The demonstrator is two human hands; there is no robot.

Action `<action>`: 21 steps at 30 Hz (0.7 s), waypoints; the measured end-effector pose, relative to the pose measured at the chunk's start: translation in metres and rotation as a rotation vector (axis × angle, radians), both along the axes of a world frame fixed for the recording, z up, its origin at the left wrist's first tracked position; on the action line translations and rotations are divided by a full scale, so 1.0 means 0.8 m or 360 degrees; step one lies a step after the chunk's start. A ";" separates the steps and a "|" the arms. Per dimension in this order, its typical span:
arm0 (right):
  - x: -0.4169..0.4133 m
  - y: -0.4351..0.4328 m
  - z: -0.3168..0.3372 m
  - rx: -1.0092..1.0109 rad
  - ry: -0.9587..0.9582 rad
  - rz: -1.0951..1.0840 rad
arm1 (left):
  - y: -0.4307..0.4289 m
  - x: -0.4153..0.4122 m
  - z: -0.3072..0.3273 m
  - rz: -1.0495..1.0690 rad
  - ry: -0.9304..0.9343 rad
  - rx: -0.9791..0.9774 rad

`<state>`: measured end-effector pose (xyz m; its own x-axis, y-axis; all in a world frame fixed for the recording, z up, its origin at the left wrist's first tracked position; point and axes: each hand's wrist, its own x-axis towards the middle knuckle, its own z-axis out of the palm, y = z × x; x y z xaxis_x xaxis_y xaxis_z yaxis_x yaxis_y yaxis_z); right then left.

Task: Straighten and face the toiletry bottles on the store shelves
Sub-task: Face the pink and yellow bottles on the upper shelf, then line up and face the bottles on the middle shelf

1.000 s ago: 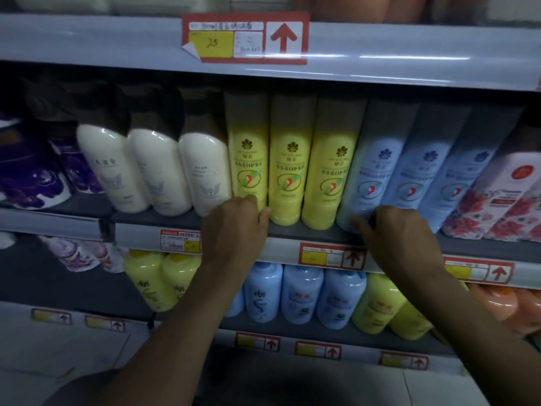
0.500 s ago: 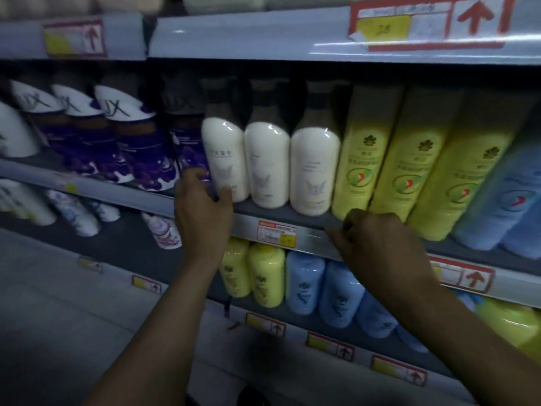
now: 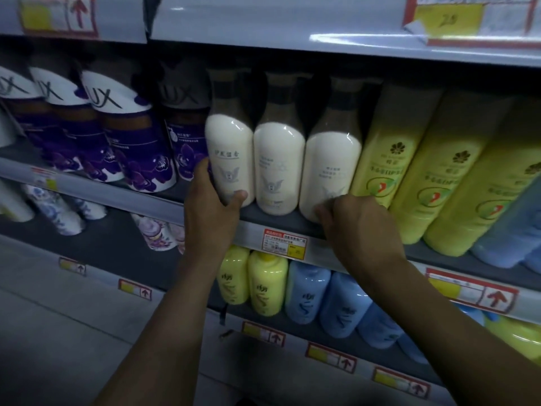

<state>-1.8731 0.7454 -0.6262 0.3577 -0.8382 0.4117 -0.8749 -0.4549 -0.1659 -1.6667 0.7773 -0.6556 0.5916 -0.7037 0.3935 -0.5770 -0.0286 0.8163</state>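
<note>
Three cream-white bottles with dark caps stand in a row on the middle shelf. My left hand grips the base of the left white bottle, thumb across its front. My right hand has its fingertips on the lower front of the right white bottle. The middle white bottle stands untouched between them. Its label faces slightly off to the right.
Purple Lux bottles stand left of the white ones, tall yellow bottles and a blue one to the right. The shelf below holds yellow and blue bottles. Price tags line the shelf edges.
Both hands shifted left along the shelf from the yellow and blue bottles to the white ones. The left hand took hold of the left white bottle; the right reached the right white bottle.
</note>
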 end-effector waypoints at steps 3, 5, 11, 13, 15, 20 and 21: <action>0.001 -0.001 -0.001 0.0017 0.0007 -0.0009 | 0.000 -0.004 0.002 0.0046 -0.0049 0.0013; -0.001 0.002 0.002 0.0019 0.0039 -0.0042 | 0.001 -0.005 0.006 0.0054 -0.0097 0.0047; -0.036 0.029 0.025 0.0074 0.0230 -0.0083 | 0.034 -0.042 0.028 0.0317 -0.0617 0.0250; -0.061 0.042 0.044 0.0121 0.0248 -0.0087 | 0.050 -0.066 0.038 0.0189 -0.0820 0.0399; -0.093 0.056 0.064 0.0168 0.0275 -0.0093 | 0.071 -0.097 0.047 0.0007 -0.1003 0.0598; -0.182 0.093 0.130 0.0165 0.0295 -0.0150 | 0.119 -0.187 0.100 -0.0225 -0.1169 0.0552; -0.197 0.100 0.143 0.0141 0.0296 -0.0161 | 0.125 -0.203 0.117 -0.0254 -0.1204 0.0531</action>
<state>-2.0309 0.8254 -0.5116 0.3331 -0.9036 0.2695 -0.9345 -0.3543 -0.0331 -1.8288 0.8774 -0.5619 0.1357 -0.9063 0.4003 -0.9827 -0.0716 0.1709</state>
